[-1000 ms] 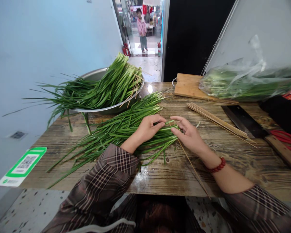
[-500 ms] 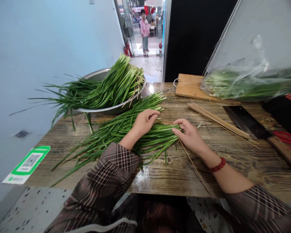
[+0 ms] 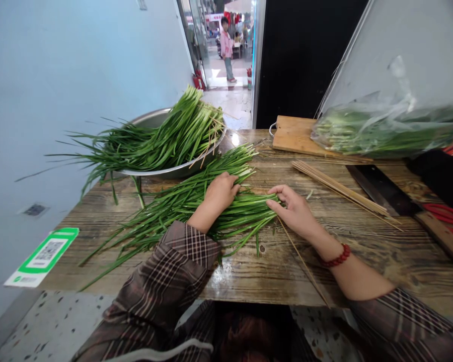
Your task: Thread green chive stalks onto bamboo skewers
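A loose pile of green garlic chives (image 3: 181,203) lies across the wooden table, pale stem ends to the right. My left hand (image 3: 219,195) rests on top of it, fingers curled down into the stalks. At the right end, my right hand (image 3: 291,207) pinches the stem ends of the nearer chives between thumb and fingers. One thin bamboo skewer (image 3: 302,259) runs from below my right hand to the table's front edge; its upper end is hidden near the chives. Several more bamboo skewers (image 3: 340,191) lie together to the right of that hand.
Behind the pile, a metal basin (image 3: 154,118) overflows with chives and skewers. At right are a cleaver (image 3: 385,188), a cutting board (image 3: 292,133) and a plastic bag of greens (image 3: 385,130). A QR-code card (image 3: 41,257) sits at the left edge. Someone stands beyond the doorway.
My left hand has moved slightly left and down, its fingers now curled into the chives. My right hand keeps its place. The person outside has turned and shifted a little.
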{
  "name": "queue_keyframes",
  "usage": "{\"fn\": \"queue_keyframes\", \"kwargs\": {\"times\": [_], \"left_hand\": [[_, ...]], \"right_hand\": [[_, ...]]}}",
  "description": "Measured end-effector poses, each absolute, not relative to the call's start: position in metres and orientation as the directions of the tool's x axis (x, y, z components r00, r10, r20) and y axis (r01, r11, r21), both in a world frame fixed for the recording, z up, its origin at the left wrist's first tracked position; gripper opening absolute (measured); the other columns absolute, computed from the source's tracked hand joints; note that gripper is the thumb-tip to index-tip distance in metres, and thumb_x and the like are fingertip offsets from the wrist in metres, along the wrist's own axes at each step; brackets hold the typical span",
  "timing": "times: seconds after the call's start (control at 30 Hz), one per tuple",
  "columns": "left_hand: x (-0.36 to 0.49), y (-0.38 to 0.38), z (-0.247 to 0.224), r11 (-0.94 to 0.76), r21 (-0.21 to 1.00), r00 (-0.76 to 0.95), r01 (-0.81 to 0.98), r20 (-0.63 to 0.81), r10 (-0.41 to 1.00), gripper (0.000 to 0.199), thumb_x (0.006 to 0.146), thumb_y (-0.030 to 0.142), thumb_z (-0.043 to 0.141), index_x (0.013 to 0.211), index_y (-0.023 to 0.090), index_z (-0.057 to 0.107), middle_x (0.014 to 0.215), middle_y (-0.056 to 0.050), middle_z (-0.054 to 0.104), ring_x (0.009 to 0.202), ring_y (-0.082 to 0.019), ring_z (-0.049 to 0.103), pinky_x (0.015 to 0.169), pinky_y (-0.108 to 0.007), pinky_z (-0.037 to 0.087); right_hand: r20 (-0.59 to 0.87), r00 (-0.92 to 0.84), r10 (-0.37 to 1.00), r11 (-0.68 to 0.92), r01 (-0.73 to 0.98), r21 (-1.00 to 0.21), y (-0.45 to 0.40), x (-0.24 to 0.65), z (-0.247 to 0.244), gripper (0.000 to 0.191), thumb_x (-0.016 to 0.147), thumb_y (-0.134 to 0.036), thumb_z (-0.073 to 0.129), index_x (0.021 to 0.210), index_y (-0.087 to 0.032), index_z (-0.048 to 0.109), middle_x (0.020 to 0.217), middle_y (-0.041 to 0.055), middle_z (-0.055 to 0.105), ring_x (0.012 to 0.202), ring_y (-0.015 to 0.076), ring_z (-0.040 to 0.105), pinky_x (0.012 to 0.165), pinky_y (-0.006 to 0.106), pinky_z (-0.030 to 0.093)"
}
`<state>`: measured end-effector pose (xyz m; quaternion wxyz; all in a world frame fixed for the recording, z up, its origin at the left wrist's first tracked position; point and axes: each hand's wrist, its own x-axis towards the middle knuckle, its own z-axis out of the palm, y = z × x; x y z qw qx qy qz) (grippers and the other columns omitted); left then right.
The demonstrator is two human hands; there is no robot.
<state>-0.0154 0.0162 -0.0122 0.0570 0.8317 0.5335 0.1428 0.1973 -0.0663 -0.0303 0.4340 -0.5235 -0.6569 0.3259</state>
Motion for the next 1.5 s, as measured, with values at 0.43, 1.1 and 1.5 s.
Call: {"fn": "queue_keyframes", "kwargs": {"times": [0.43,1.1,1.5], "left_hand": [[-0.013,0.009,-0.006,-0.430,0.085,0.412,0.899,0.170,0.895,0.029,0.089,0.025,0.050,0.113,0.016,0.063,0.100,-0.011,0.063,0.095,-0.024,0.059,0.083,-0.034,0.045],[-0.017,0.012,-0.012,-0.630,0.196,0.532,0.752,0.385,0.754,0.010,0.079,0.017,0.057,0.077,0.016,0.067,0.103,-0.010,0.059,0.097,-0.023,0.056,0.085,-0.037,0.045],[-0.006,0.008,-0.010,-0.329,0.898,0.399,0.293,0.198,0.896,0.015,0.074,0.010,0.049,0.087,0.015,0.052,0.074,-0.001,0.066,0.067,-0.012,0.064,0.064,-0.023,0.046]], "right_hand": [[0.229,-0.065,0.971,0.235,0.399,-0.886,-0.068,0.195,-0.027,0.019,0.082,-0.031,0.059,0.098,-0.021,0.056,0.082,0.0019,0.063,0.077,0.0175,0.060,0.071,0.030,0.046],[0.223,-0.078,0.972,0.236,0.393,-0.889,-0.067,0.198,-0.030,0.024,0.082,-0.036,0.060,0.100,-0.021,0.058,0.075,-0.0001,0.060,0.071,0.0161,0.057,0.066,0.027,0.044],[0.215,-0.063,0.975,0.224,0.319,-0.921,-0.067,0.197,-0.029,0.022,0.081,-0.033,0.062,0.099,-0.021,0.058,0.079,0.0013,0.063,0.073,0.0162,0.059,0.068,0.028,0.045]]}}
